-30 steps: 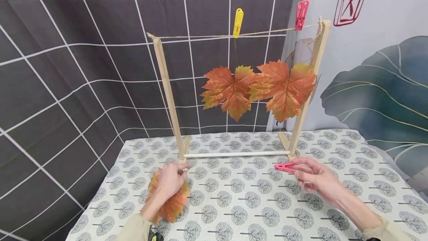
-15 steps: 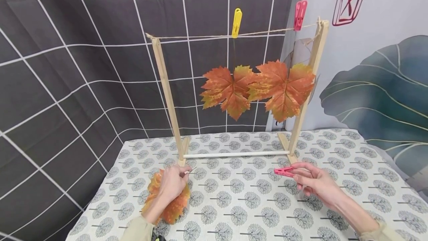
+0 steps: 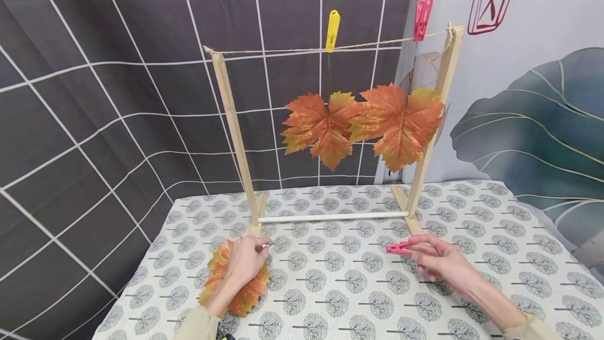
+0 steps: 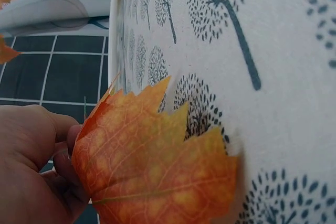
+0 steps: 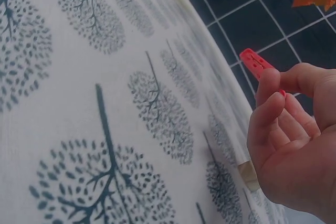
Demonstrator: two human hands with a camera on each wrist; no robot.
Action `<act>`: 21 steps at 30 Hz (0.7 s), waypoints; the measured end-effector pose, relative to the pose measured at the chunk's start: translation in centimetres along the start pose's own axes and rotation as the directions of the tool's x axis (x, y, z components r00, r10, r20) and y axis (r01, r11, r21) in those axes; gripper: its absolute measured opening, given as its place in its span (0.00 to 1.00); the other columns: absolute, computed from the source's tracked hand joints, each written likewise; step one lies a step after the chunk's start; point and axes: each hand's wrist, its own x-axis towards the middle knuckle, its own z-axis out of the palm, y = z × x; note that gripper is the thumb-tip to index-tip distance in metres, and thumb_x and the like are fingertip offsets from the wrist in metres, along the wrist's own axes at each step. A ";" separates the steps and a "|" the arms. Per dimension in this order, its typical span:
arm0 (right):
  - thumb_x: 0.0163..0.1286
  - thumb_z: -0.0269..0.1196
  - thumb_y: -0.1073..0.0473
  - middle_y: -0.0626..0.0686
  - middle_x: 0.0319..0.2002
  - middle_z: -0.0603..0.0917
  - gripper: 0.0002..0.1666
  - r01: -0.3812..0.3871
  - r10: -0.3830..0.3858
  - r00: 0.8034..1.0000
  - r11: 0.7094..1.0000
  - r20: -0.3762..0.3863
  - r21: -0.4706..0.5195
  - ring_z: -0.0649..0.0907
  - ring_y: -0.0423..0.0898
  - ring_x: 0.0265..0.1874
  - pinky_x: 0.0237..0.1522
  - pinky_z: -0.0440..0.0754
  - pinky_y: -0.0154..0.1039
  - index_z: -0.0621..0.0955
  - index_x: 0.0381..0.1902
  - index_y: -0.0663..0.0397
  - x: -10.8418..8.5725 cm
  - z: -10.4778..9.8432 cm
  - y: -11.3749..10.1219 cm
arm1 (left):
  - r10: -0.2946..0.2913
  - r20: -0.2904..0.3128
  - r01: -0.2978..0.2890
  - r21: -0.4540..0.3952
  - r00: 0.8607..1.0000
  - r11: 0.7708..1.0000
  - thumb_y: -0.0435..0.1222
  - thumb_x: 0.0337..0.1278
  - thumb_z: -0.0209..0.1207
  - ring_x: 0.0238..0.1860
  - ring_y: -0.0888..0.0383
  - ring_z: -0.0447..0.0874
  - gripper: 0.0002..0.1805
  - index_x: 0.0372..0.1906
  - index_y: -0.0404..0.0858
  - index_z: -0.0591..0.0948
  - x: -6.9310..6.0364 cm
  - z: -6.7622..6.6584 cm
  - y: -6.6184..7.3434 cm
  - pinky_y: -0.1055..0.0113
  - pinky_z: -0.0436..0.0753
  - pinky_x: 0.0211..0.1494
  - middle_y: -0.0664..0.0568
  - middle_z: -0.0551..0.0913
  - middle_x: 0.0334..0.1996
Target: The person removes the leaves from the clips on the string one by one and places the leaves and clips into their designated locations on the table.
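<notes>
My left hand (image 3: 246, 262) pinches an orange autumn leaf (image 3: 250, 290) by its stem, low over the table at the left. A pale stem end pokes out past the fingertips in the head view. In the left wrist view the leaf (image 4: 152, 156) spreads beside the curled fingers, which hide part of it. Between thumb and fingers my right hand (image 3: 441, 261) holds a pink clothespin (image 3: 398, 248), its free end pointing left. The right wrist view shows that clothespin (image 5: 254, 62) partly covered by the fingertips.
A wooden frame (image 3: 231, 119) carries a twine line (image 3: 283, 51). A yellow clothespin (image 3: 332, 30) and a pink one (image 3: 422, 19) sit on the twine, with two orange leaves (image 3: 401, 125) hanging below. A white rod (image 3: 330, 218) joins the posts above the tree-print cloth (image 3: 340, 298).
Both hands have sunk slightly toward the near side, the right hand with its clothespin and the left with the leaf stem. The hanging leaves stay as they were.
</notes>
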 end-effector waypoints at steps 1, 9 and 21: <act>0.71 0.59 0.70 0.53 0.48 0.86 0.22 -0.003 0.003 1.000 1.000 0.002 -0.004 0.81 0.41 0.24 0.22 0.77 0.28 0.80 0.54 0.38 0.0 0.0 0.1 | -0.001 0.000 0.001 -0.002 1.000 1.000 0.22 0.46 0.65 0.18 0.65 0.70 0.14 0.38 0.38 0.90 0.0 0.0 0.0 0.71 0.71 0.17 0.52 0.82 0.23; 0.71 0.59 0.71 0.48 0.46 0.86 0.22 0.000 0.000 1.000 1.000 0.009 -0.005 0.81 0.40 0.25 0.22 0.77 0.28 0.80 0.54 0.39 0.0 -0.1 0.7 | -0.023 0.001 0.023 0.001 1.000 1.000 0.22 0.46 0.65 0.18 0.64 0.68 0.14 0.38 0.38 0.90 -0.2 0.4 -0.1 0.70 0.70 0.18 0.54 0.79 0.22; 0.68 0.63 0.68 0.46 0.48 0.87 0.20 -0.067 0.066 0.997 0.997 -0.030 -0.033 0.83 0.43 0.26 0.22 0.78 0.30 0.77 0.57 0.53 0.1 0.0 1.2 | 0.003 -0.009 -0.002 0.005 1.000 1.000 0.21 0.45 0.65 0.19 0.63 0.66 0.14 0.36 0.39 0.91 -0.2 0.9 -0.5 0.70 0.69 0.18 0.56 0.75 0.19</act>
